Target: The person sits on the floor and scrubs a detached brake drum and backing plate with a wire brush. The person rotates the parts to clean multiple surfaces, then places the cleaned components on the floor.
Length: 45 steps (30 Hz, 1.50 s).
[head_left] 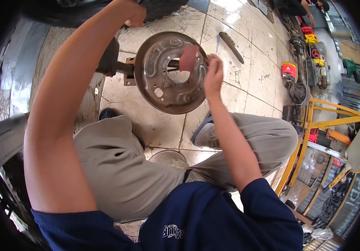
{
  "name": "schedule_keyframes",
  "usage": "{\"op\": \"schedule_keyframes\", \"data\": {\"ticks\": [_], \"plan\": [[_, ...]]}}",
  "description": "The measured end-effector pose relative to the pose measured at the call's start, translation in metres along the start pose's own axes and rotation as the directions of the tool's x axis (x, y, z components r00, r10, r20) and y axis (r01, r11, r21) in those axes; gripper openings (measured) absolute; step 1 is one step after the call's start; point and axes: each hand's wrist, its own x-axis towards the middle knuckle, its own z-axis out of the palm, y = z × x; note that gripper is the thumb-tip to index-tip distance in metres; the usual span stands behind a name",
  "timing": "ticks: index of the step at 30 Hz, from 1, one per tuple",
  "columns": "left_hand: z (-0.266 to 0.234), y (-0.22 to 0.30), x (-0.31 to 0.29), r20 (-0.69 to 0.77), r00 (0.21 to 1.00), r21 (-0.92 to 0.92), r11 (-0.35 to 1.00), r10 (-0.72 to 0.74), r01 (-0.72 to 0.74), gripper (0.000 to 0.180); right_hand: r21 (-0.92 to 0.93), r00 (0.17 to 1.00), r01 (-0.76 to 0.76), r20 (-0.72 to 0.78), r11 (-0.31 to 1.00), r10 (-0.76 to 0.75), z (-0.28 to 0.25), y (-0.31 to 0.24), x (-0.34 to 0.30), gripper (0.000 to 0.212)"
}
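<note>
A round brown-metal brake backing plate faces me, with a large hole in its middle, fixed to an axle end at its left. A reddish piece of sandpaper shows in front of the plate, overlapping the hole's upper right side. My right hand is at the plate's right rim, its fingers closed and slightly blurred; what lies between them is hidden. Up by a dark tyre, my left hand is closed, and I cannot see what it grips.
On the tiled floor, a wire brush lies right of the plate. A round tub stands between my legs. Along the right are a red-and-yellow can, a yellow metal frame and several tools. Another person's arm shows at the top right.
</note>
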Motion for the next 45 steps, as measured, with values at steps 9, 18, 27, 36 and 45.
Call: {"op": "schedule_keyframes", "data": {"ticks": [9,18,27,36,45], "plan": [[-0.051,0.048,0.014,0.088,0.995,-0.29,0.954,-0.047,0.071,0.048,-0.687,0.799,-0.459,-0.041,0.564,0.601,-0.13,0.149,0.116,0.052],[-0.09,0.107,0.003,-0.115,0.991,-0.52,0.845,0.075,-0.124,0.04,-0.842,0.871,-0.315,-0.072,0.438,0.487,-0.123,0.223,0.196,0.063],[0.029,0.2,0.083,-0.096,0.878,-0.003,0.882,0.469,-0.472,0.066,-0.921,0.939,-0.148,-0.016,0.359,0.343,-0.149,0.233,0.245,0.113],[0.047,0.203,0.106,-0.205,0.826,0.204,0.849,0.524,-0.488,0.051,-0.963,0.968,-0.077,-0.01,0.257,0.253,-0.155,0.266,0.237,0.05],[0.006,0.219,0.095,-0.368,0.885,-0.312,0.858,0.286,-0.408,0.034,-0.929,0.951,-0.112,0.003,0.352,0.31,-0.11,0.228,0.219,0.033]]}}
